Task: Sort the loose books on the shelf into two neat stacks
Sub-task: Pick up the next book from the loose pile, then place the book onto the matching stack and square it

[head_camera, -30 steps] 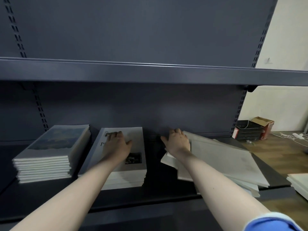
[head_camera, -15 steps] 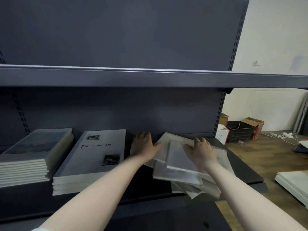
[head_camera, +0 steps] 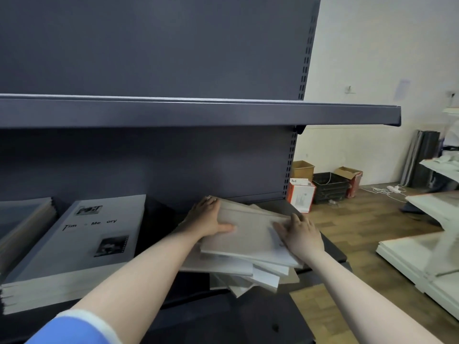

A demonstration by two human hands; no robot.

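Step in hand, as judged: lifting the top book (head_camera: 250,234) off the loose pile (head_camera: 238,269) at the right end of the shelf (head_camera: 330,249). Your left hand (head_camera: 207,219) grips the book's left edge, thumb lying flat on the cover and fingers wrapped over the far left corner; your right hand (head_camera: 301,235) holds the right edge with fingers spread over the cover. Whether the right fingertips curl under the edge cannot be told. The pile sits at about 3 o'clock from the neat stack (head_camera: 82,247) with the printed cover, and a second neat stack (head_camera: 22,219) lies further out at 9 o'clock, partly cut off by the frame. Books under the top one are fanned at different angles, with corners poking past the shelf's front lip toward 6 o'clock. To do this well: raise the book straight up before moving it sideways, so you don't drag the ones beneath it over the lip. Keep both hands level; thin soft covers likely sag if held by one edge. Check the cover before choosing a stack; from here it looks plain and pale, and which stack it matches cannot be told. Set it down square, spine edges aligned with the stack below, then press the edges flush.
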